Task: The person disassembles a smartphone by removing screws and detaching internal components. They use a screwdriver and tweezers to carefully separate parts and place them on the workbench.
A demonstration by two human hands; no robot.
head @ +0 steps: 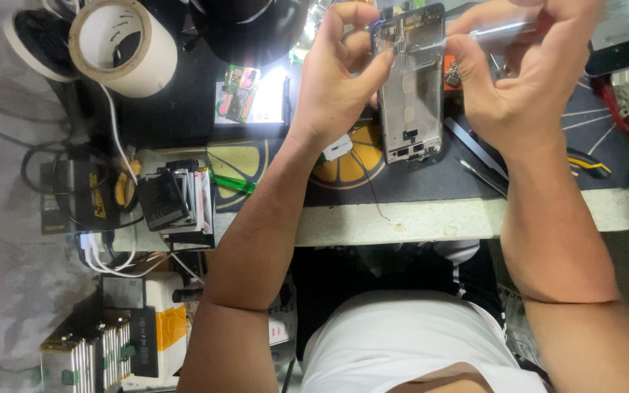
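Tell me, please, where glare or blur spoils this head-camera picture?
Head view: glare whitens the small parts tray left of the left hand; the right hand and its silver tool are motion-blurred; the opened phone stays fairly sharp.

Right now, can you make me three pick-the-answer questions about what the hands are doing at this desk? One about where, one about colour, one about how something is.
1. Where is the roll of tape?
A. left of the hands
B. between the hands
C. on the person's lap

2. What colour is the person's shirt?
A. red
B. white
C. green

3. How is the opened phone kept?
A. lying untouched
B. held by the left hand
C. inside a box

Answers: A, it sits at the upper left; B, the cloth is white; B, left fingers grip its edge while the right hand works a silver tool.
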